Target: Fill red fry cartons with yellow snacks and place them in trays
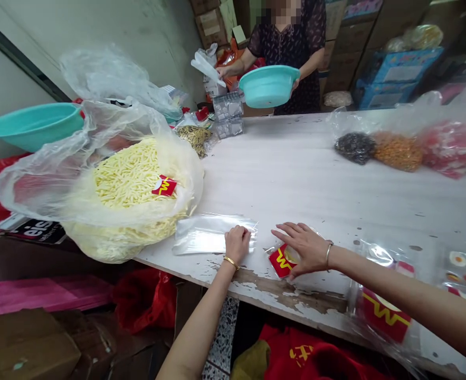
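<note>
My left hand (238, 244) is closed at the right end of a flat stack of clear plastic bags (201, 235), fingers curled down onto it; the fingertips are hidden. My right hand (307, 248) has its fingers spread over a small clear packet with a red card (281, 262) bearing a yellow zigzag; the hand partly covers it. Left of the stack stands a large open plastic bag full of pale yellow fry-shaped pieces (125, 171). A similar red and yellow card (164, 186) lies on those pieces.
Across the white table (272, 169) a person (292, 47) holds a turquoise basin (270, 87) and clear plastic. Another turquoise basin (35, 124) is at left. Bags of dark bits (355, 148) and orange bits (399, 151) stand right. Red-carded packs (385, 314) lie near my right forearm.
</note>
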{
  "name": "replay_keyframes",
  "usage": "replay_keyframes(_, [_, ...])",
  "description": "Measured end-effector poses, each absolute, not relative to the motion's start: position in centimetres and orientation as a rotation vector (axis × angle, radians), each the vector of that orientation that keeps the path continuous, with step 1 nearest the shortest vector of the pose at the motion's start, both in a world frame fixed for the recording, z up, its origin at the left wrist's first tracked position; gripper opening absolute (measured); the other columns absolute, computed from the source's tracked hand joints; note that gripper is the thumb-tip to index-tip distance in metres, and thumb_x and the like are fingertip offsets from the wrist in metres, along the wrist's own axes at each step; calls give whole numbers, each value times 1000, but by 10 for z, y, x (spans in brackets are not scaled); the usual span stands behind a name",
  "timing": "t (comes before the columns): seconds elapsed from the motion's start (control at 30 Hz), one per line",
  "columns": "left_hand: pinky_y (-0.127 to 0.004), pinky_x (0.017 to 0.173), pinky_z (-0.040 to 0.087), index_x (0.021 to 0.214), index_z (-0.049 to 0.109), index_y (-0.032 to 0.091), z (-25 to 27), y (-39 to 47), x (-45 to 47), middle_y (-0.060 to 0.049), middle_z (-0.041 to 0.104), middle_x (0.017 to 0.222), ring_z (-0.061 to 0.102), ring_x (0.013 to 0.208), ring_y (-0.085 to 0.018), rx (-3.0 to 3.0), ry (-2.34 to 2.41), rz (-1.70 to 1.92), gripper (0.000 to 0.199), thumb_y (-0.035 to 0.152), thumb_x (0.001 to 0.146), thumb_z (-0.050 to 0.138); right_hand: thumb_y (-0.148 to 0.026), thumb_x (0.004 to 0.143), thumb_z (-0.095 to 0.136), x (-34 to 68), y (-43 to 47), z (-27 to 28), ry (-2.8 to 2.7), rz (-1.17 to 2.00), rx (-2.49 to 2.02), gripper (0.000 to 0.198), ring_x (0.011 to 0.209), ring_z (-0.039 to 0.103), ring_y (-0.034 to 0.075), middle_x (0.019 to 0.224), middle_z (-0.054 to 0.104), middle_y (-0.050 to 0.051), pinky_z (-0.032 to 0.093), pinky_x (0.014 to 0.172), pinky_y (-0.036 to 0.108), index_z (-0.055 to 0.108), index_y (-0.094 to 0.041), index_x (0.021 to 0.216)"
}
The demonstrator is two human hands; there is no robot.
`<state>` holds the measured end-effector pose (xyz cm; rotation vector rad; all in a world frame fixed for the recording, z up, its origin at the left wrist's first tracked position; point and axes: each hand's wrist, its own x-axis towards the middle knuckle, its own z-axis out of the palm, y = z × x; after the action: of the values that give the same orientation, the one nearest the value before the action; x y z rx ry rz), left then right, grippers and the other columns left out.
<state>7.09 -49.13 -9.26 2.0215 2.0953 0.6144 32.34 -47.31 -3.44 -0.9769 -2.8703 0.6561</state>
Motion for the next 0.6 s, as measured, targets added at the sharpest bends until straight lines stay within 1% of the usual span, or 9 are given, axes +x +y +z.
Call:
replay_keyframes(0.03, [-31, 73, 30, 78, 57, 20, -92, -494, 71, -2, 62, 83, 55, 83, -17, 2005, 2071, 628, 16, 28, 88, 49, -77, 49, 66, 330, -471, -40, -2945, 585, -903, 120, 135, 23, 42, 148, 30, 19, 13, 109, 58, 26, -18, 146])
replay_keyframes(0.07, [-31, 73, 30, 77, 57, 19, -91, -496, 71, -1, 62, 81, 55, 82, -16, 1990, 2050, 636, 17, 28, 88, 49, -77, 48, 66, 335, -470, -45, -3004, 546, -850, 124, 136, 19, 43, 148, 28, 20, 7, 109, 60, 22, -17, 148])
replay_keyframes(0.1, [-31, 73, 31, 75, 58, 19, -90, -498, 72, -1, 62, 80, 55, 80, -16, 1978, 2032, 637, 18, 28, 88, 49, -77, 49, 65, 338, -469, -50, -3041, 531, -809, 124, 135, 22, 43, 146, 31, 21, 6, 109, 60, 21, -17, 148])
replay_keyframes(0.13, [-31, 73, 31, 74, 58, 19, -89, -500, 73, -1, 62, 78, 55, 79, -15, 1968, 2017, 635, 19, 28, 87, 49, -76, 52, 64, 340, -470, -54, -3057, 528, -783, 120, 132, 28, 41, 142, 37, 21, 9, 108, 59, 23, -17, 147])
replay_keyframes(0.2, [-30, 73, 32, 72, 58, 18, -87, -504, 75, -1, 62, 77, 55, 78, -15, 1960, 1991, 640, 19, 29, 87, 50, -74, 59, 62, 338, -472, -56, -3027, 519, -774, 109, 120, 41, 37, 130, 47, 20, 21, 105, 54, 28, -16, 146])
replay_keyframes(0.27, [-30, 73, 33, 72, 58, 18, -85, -508, 76, -1, 62, 76, 55, 76, -14, 1948, 1949, 670, 19, 28, 86, 50, -71, 63, 60, 332, -475, -52, -2967, 486, -791, 102, 111, 46, 33, 123, 50, 19, 32, 98, 49, 31, -15, 144])
replay_keyframes(0.3, [-29, 73, 34, 72, 58, 18, -85, -509, 76, -1, 62, 76, 54, 76, -14, 1935, 1916, 693, 19, 29, 86, 50, -70, 64, 59, 329, -476, -49, -2946, 460, -798, 101, 108, 47, 33, 122, 50, 19, 34, 95, 47, 32, -15, 143])
replay_keyframes(0.47, [-24, 64, 38, 74, 58, 17, -82, -511, 73, 0, 59, 72, 50, 67, -12, 1723, 1664, 808, 21, 34, 85, 51, -69, 62, 60, 321, -477, -40, -2995, 370, -855, 98, 98, 49, 32, 112, 54, 17, 36, 88, 46, 36, -14, 140])
replay_keyframes(0.6, [-24, 60, 40, 75, 57, 16, -76, -510, 74, 1, 56, 69, 48, 65, -12, 1646, 1475, 767, 25, 39, 84, 51, -69, 61, 61, 317, -481, -42, -3017, 395, -924, 107, 97, 49, 31, 109, 55, 16, 36, 87, 44, 25, -14, 146])
